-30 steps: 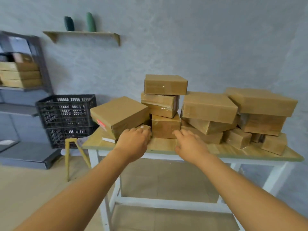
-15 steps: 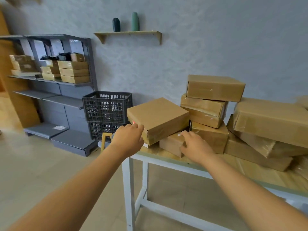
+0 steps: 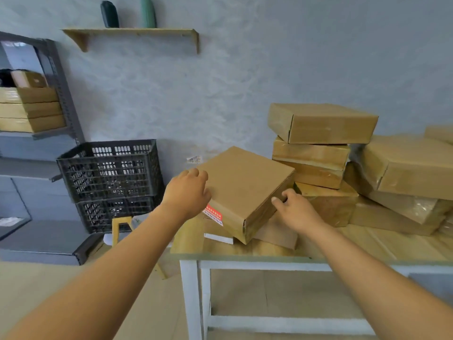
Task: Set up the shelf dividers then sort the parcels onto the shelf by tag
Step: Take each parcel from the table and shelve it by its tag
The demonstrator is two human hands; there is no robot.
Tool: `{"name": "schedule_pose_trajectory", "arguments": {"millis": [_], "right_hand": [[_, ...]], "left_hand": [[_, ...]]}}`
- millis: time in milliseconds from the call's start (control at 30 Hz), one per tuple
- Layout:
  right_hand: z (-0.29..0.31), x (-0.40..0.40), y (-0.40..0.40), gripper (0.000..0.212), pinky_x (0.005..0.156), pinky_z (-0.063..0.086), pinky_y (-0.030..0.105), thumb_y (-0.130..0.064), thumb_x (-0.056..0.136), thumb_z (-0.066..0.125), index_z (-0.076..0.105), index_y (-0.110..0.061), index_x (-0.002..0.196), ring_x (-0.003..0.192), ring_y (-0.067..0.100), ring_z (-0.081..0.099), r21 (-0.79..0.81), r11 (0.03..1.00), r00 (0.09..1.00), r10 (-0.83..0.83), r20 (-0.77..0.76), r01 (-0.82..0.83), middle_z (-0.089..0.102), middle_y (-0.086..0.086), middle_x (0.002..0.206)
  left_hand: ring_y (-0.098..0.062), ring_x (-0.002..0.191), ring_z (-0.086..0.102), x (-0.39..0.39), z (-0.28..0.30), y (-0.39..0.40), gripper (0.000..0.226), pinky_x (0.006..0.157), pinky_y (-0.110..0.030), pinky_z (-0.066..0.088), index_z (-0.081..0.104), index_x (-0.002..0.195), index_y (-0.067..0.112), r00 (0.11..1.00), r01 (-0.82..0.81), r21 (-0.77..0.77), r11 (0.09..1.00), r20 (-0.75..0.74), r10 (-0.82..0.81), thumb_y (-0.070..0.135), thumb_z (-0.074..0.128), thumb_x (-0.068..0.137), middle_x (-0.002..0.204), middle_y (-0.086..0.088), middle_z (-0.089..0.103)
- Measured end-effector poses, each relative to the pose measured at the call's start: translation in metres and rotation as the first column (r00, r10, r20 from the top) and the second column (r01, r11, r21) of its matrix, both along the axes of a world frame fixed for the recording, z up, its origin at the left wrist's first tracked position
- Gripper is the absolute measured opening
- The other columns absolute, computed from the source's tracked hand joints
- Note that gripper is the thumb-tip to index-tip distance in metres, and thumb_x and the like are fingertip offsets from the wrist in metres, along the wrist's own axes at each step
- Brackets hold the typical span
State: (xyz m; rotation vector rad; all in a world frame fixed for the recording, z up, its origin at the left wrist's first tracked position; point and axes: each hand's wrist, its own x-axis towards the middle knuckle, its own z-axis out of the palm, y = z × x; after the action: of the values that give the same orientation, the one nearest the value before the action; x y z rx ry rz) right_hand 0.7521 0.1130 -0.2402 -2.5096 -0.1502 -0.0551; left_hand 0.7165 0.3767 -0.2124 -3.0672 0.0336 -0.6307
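Note:
A flat brown parcel (image 3: 245,185) with a red tag (image 3: 213,212) on its near-left side lies tilted on smaller boxes at the left end of the wooden table (image 3: 367,244). My left hand (image 3: 187,192) grips its left edge just above the tag. My right hand (image 3: 294,209) holds its right side, fingers curled under the edge. Behind and to the right stand more brown parcels in a stack (image 3: 316,143) and a pile (image 3: 404,173). The grey metal shelf (image 3: 56,77) at the far left holds several stacked parcels (image 3: 29,109).
Two stacked black plastic crates (image 3: 110,177) stand on the floor between shelf and table, with a yellow stool (image 3: 122,224) in front of them. A small wall shelf (image 3: 132,33) carries two bottles. The table has white legs (image 3: 193,298).
The view has swung back to the right and closer. Both hands have moved from the small box under the tilted parcel onto the parcel's two sides.

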Motion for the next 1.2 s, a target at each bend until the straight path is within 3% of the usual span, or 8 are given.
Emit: {"name": "schedule_pose_trajectory", "arguments": {"millis": [167, 267, 367, 533, 800, 933, 1100, 1200], "right_hand": [[-0.004, 0.006, 0.032, 0.076, 0.109, 0.039, 0.045, -0.063, 0.098, 0.039, 0.029, -0.009, 0.151, 0.134, 0.036, 0.045, 0.146, 0.972, 0.98, -0.171, -0.101, 0.185, 0.048, 0.015, 0.145], [-0.002, 0.012, 0.037, 0.08, 0.098, 0.042, 0.038, -0.065, 0.096, 0.04, 0.03, -0.008, 0.15, 0.131, 0.035, 0.048, 0.19, 0.942, 0.956, -0.247, -0.161, 0.276, 0.049, 0.015, 0.145], [-0.001, 0.019, 0.036, 0.084, 0.097, 0.047, 0.041, -0.068, 0.093, 0.042, 0.026, -0.011, 0.152, 0.127, 0.033, 0.051, 0.252, 0.91, 0.931, -0.269, -0.248, 0.33, 0.049, 0.011, 0.145], [-0.009, 0.029, 0.043, 0.087, 0.1, 0.041, 0.037, -0.068, 0.092, 0.045, 0.019, -0.014, 0.154, 0.132, 0.03, 0.047, 0.285, 0.899, 0.922, -0.246, -0.3, 0.333, 0.047, 0.006, 0.148], [-0.009, 0.021, 0.061, 0.084, 0.084, 0.038, 0.025, -0.057, 0.092, 0.057, 0.021, -0.015, 0.155, 0.11, 0.017, 0.047, 0.419, 0.827, 0.92, -0.276, -0.279, 0.375, 0.05, 0.002, 0.133], [-0.005, 0.011, 0.072, 0.081, 0.068, 0.039, 0.023, -0.046, 0.09, 0.066, 0.024, -0.02, 0.154, 0.078, 0.003, 0.044, 0.515, 0.755, 0.914, -0.325, -0.244, 0.406, 0.043, -0.014, 0.092], [0.013, -0.003, 0.088, 0.072, 0.093, 0.051, 0.037, -0.039, 0.089, 0.069, 0.03, -0.025, 0.148, 0.105, 0.019, 0.06, 0.615, 0.695, 0.924, -0.337, -0.179, 0.372, 0.059, -0.003, 0.121], [0.023, -0.013, 0.102, 0.066, 0.096, 0.051, 0.038, -0.039, 0.088, 0.071, 0.038, -0.025, 0.143, 0.105, 0.018, 0.061, 0.656, 0.669, 0.916, -0.39, -0.091, 0.349, 0.061, -0.004, 0.12]], "left_hand": [[-0.036, 0.128, 0.045, 0.048, -0.004, 0.042, 0.049, 0.099, -0.045, 0.041, 0.044, 0.143, 0.015, 0.997, 0.004, -0.209, 0.978, -0.074, -0.02, 0.036, 0.047, 0.099, 0.141, -0.012, 0.048], [-0.04, 0.127, 0.046, 0.078, -0.01, 0.056, 0.055, 0.101, -0.046, 0.041, 0.04, 0.144, 0.014, 0.984, -0.036, -0.366, 0.93, -0.176, -0.031, 0.04, 0.051, 0.096, 0.142, -0.019, 0.047], [-0.038, 0.119, 0.054, 0.103, -0.018, 0.06, 0.054, 0.09, -0.037, 0.043, 0.043, 0.139, 0.012, 0.967, -0.084, -0.542, 0.836, -0.247, -0.063, 0.042, 0.053, 0.095, 0.135, -0.021, 0.054], [-0.035, 0.11, 0.056, 0.124, -0.026, 0.069, 0.045, 0.079, -0.033, 0.045, 0.051, 0.122, 0.011, 0.946, -0.153, -0.594, 0.789, -0.319, -0.057, 0.047, 0.053, 0.095, 0.128, -0.017, 0.058], [-0.027, 0.093, 0.059, 0.122, -0.031, 0.089, 0.047, 0.061, -0.04, 0.056, 0.051, 0.115, 0.02, 0.853, -0.328, -0.841, 0.43, -0.459, -0.247, 0.054, 0.065, 0.087, 0.111, -0.003, 0.055], [-0.025, 0.092, 0.062, 0.124, -0.034, 0.094, 0.042, 0.069, -0.042, 0.057, 0.051, 0.102, 0.023, 0.879, -0.279, -0.872, 0.402, -0.401, -0.26, 0.055, 0.068, 0.081, 0.11, -0.003, 0.059], [-0.027, 0.1, 0.067, 0.114, -0.016, 0.107, 0.061, 0.092, -0.047, 0.054, 0.057, 0.114, 0.021, 0.855, -0.202, -0.888, 0.412, -0.365, -0.367, 0.064, 0.068, 0.072, 0.113, -0.006, 0.068], [-0.021, 0.095, 0.069, 0.102, -0.004, 0.115, 0.056, 0.08, -0.035, 0.056, 0.06, 0.117, 0.026, 0.846, -0.115, -0.88, 0.461, -0.33, -0.419, 0.067, 0.064, 0.078, 0.105, 0.002, 0.071]]}}
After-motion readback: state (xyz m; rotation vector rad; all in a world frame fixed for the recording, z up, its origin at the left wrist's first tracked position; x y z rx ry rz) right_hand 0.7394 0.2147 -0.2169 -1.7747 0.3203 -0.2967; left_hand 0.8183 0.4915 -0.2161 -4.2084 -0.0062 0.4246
